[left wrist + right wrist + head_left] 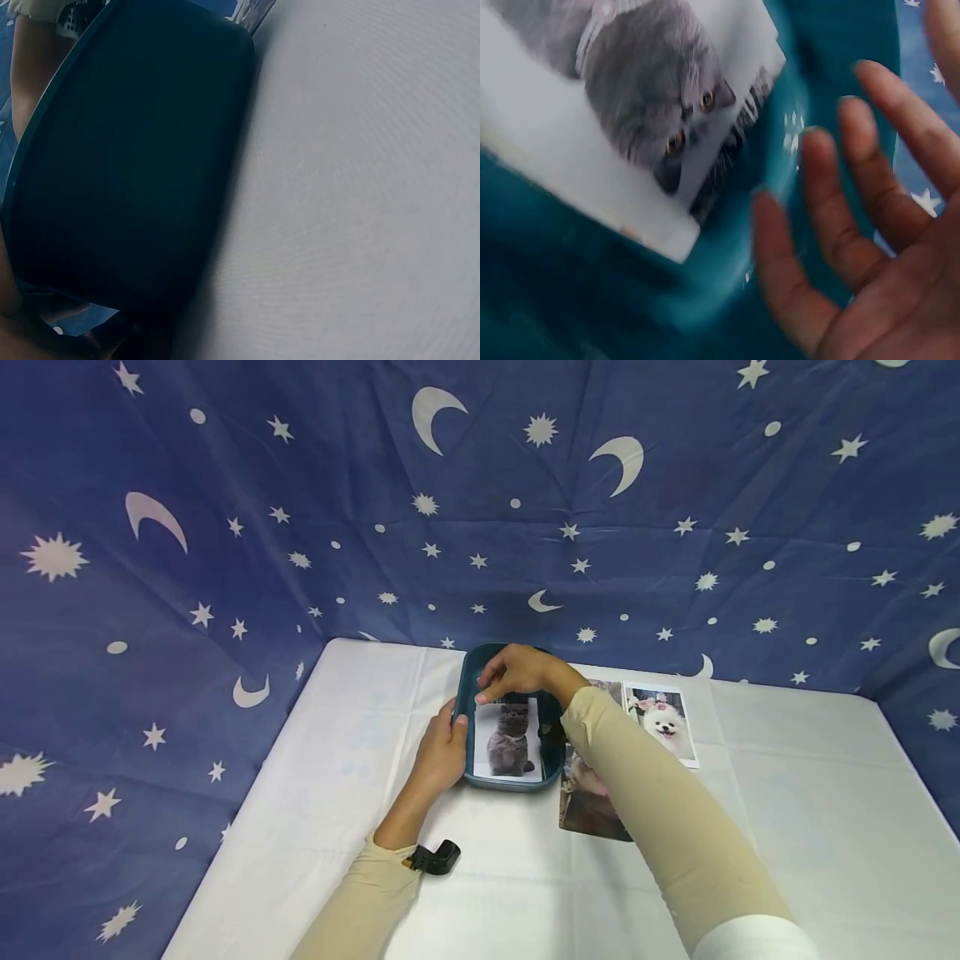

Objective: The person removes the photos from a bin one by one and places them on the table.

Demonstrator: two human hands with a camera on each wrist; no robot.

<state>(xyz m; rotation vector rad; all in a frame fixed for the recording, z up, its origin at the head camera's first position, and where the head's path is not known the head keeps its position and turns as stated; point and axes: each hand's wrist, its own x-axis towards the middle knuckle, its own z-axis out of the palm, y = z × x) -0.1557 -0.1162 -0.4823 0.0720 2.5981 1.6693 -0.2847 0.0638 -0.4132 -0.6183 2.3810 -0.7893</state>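
Note:
A teal plastic tub [517, 785] stands on the white-covered table, a photo of a grey cat [507, 742] lying inside it. Under that photo's top edge, the right wrist view shows a strip of another picture with dark striped fur [731, 146]. My left hand [441, 753] grips the tub's left side, thumb at the rim and fingers against the outer wall. Over the tub's far end hovers my right hand [519, 668], its fingers spread and holding nothing in the right wrist view. The left wrist view shows mostly the tub's outer wall [135, 165].
Right of the tub lie a photo of a white dog [666, 728] and a larger brownish photo [592, 806], partly under my right forearm. A greyish photo [609, 690] lies behind them. A blue curtain [525, 560] with moons and stars hangs behind the table.

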